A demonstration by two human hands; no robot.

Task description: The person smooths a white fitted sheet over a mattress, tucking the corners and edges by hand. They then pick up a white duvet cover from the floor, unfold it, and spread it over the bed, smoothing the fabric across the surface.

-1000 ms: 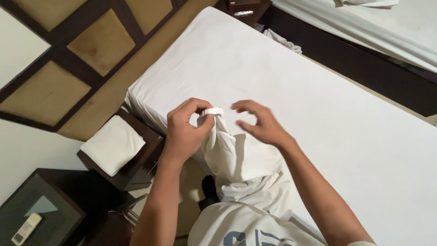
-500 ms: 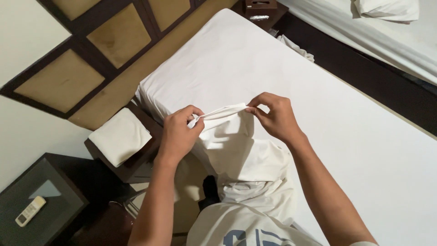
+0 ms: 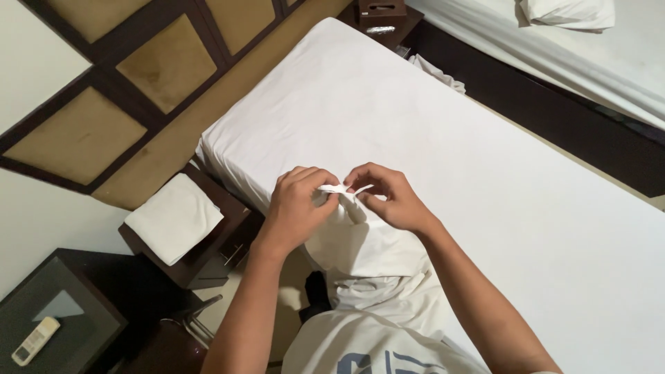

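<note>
Hotel bed [image 3: 485, 173], white sheet. Left hand [image 3: 299, 208] and right hand [image 3: 388, 201] now back together, each grip pinching the pillowcase [image 3: 360, 242] edge; opening narrowed again.

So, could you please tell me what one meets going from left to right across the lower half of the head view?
Remote control → folded white cloth on the dark nightstand → left hand → right hand, both pinching the white fabric → bed sheet.
</note>
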